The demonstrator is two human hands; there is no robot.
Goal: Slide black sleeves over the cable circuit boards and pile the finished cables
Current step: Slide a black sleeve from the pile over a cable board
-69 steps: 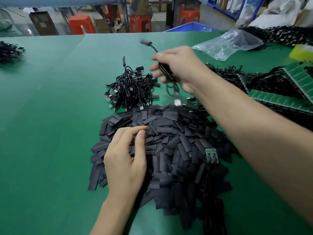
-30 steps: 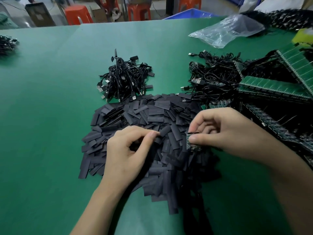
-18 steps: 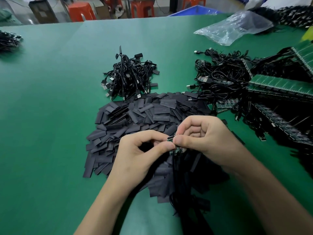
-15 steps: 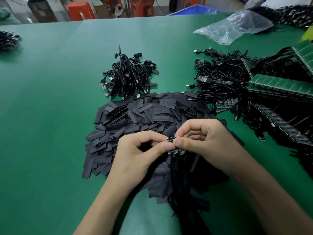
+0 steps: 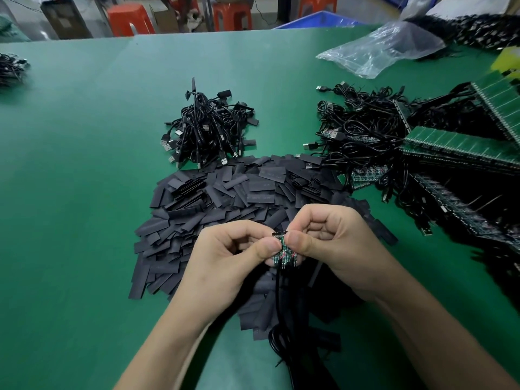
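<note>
A small green circuit board [image 5: 284, 254] on a black cable [image 5: 279, 305] is pinched between both thumbs above a heap of flat black sleeves [image 5: 225, 198]. My left hand [image 5: 225, 266] grips the board's left edge; whether it also holds a sleeve is hidden. My right hand [image 5: 334, 249] grips its right edge. The cable hangs down toward me. A pile of sleeved black cables [image 5: 205, 128] lies beyond the heap.
A tangle of unsleeved cables [image 5: 363, 128] and green board panels [image 5: 455, 144] fill the right side. A clear plastic bag [image 5: 382, 49] lies at the back right. Another cable bundle [image 5: 11, 68] sits far left on the green table [image 5: 84, 192].
My right hand dropped a cable on the far pile, picked up a board-ended cable and brought it to my left hand. Both hands now pinch the board.
</note>
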